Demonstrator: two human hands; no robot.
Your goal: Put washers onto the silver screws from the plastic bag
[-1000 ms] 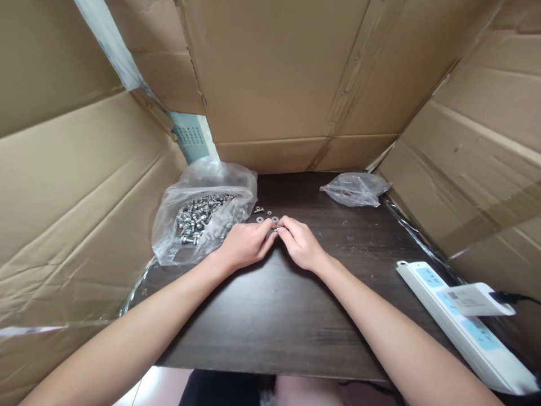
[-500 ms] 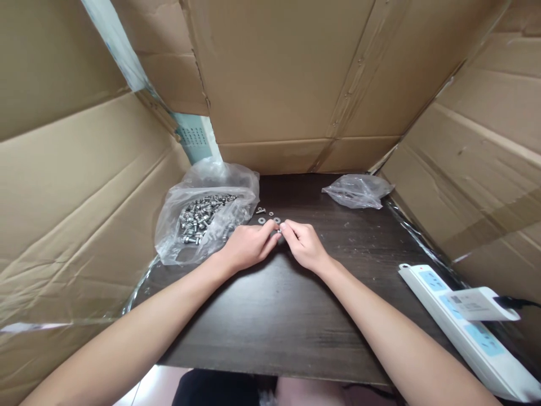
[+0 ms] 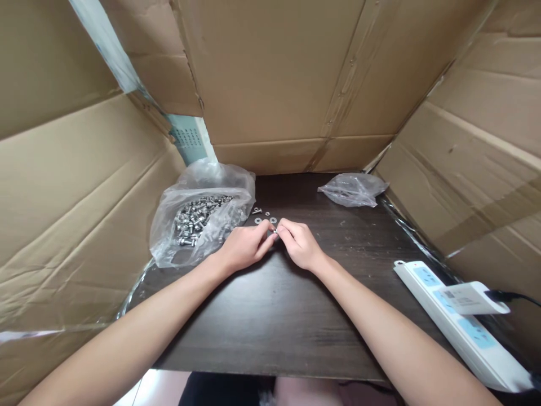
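At the middle of the table my left hand [image 3: 249,244] and my right hand [image 3: 301,243] meet, fingertips almost touching. Both are closed in a pinch around a small shiny metal fastener [image 3: 275,230]; the fingers cover most of it, so its exact shape is hidden. Just beyond the fingertips lie two flat washers, a left one [image 3: 258,221] and a right one [image 3: 273,220]. A smaller ring [image 3: 267,213] and a little bolt [image 3: 257,211] rest behind them. Left of my left hand sits an opened clear plastic bag [image 3: 163,231] full of metal bolts [image 3: 196,219].
Another clear plastic bag [image 3: 354,189] lies at the back right of the dark table [image 3: 270,321]. A white power strip [image 3: 460,321] with a plugged-in white adapter [image 3: 475,298] runs along the right edge. Cardboard walls [image 3: 279,73] enclose the back and both sides.
The camera view has shifted slightly, so everything sits a little further left. Both hands keep their pinch, with only small changes in the fingers.
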